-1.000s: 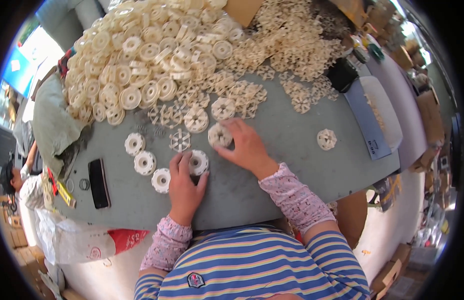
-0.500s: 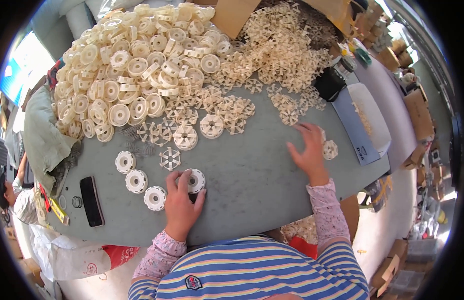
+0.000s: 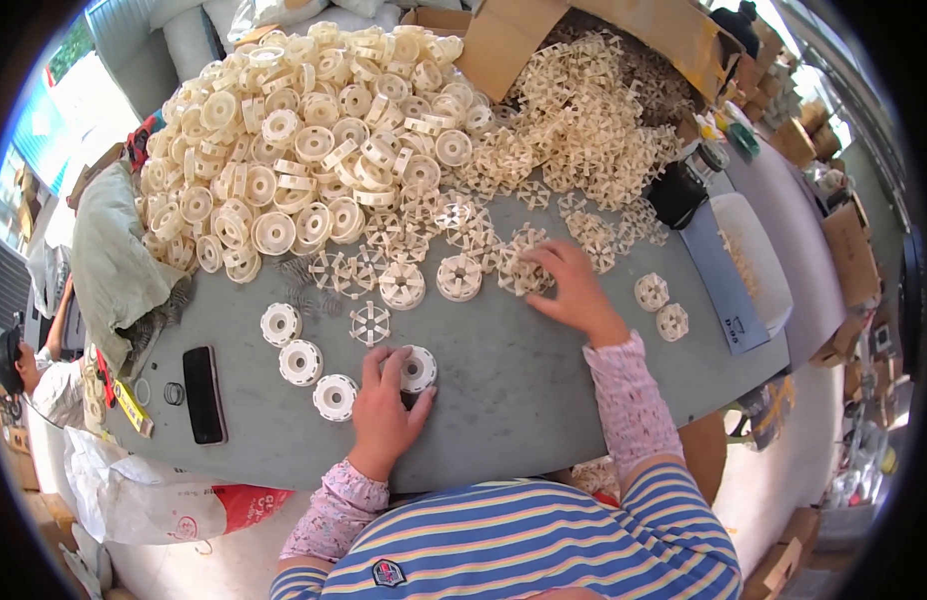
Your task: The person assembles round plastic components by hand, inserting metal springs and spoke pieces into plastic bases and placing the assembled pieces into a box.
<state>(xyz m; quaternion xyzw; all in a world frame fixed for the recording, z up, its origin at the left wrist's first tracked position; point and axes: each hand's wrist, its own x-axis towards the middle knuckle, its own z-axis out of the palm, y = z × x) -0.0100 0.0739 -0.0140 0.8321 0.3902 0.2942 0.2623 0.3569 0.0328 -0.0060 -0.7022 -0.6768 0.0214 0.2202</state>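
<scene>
Head view: left hand (image 3: 384,405) flat, fingers curled on round white wheel (image 3: 417,368) on grey table (image 3: 524,390). Right hand (image 3: 569,290) reaching, fingers closing on spoked insert (image 3: 521,277) at pile edge; grip unclear. Likely assembly step: pick insert. Next: carry to wheel, align, press in.

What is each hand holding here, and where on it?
Left hand presses the round white wheel at its rim; right hand touches a spoked piece, grip unclear.

Four finished cream wheels (image 3: 301,362) in a row, one black phone (image 3: 204,394), two hands (image 3: 384,410).
</scene>
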